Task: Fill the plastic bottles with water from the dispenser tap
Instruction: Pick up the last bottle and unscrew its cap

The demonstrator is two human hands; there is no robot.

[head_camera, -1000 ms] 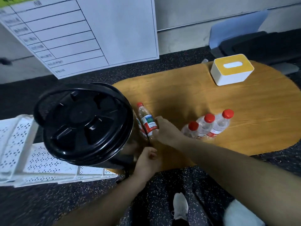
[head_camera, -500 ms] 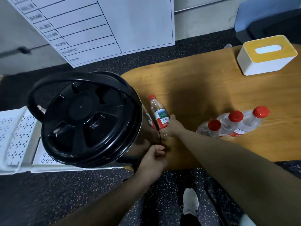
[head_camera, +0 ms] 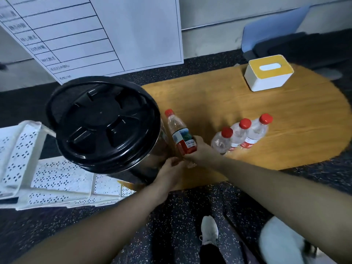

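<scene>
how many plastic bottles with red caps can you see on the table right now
4. One bottle stands beside the black dispenser, gripped by the right hand. Three bottles cluster further right on the wooden table. The dispenser may hide others.

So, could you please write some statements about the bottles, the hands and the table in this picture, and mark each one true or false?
1. The right hand holds a bottle with a red cap. True.
2. Five other bottles stand on the table. False: three capped bottles stand together on the wooden table.
3. The dispenser has a black lid. True.
4. The held bottle has no cap on it. False: its red cap is on.
5. The left hand rests on the white and yellow box. False: it is low beside the dispenser, near the held bottle's base; the box stands untouched at the far end of the table.
</scene>
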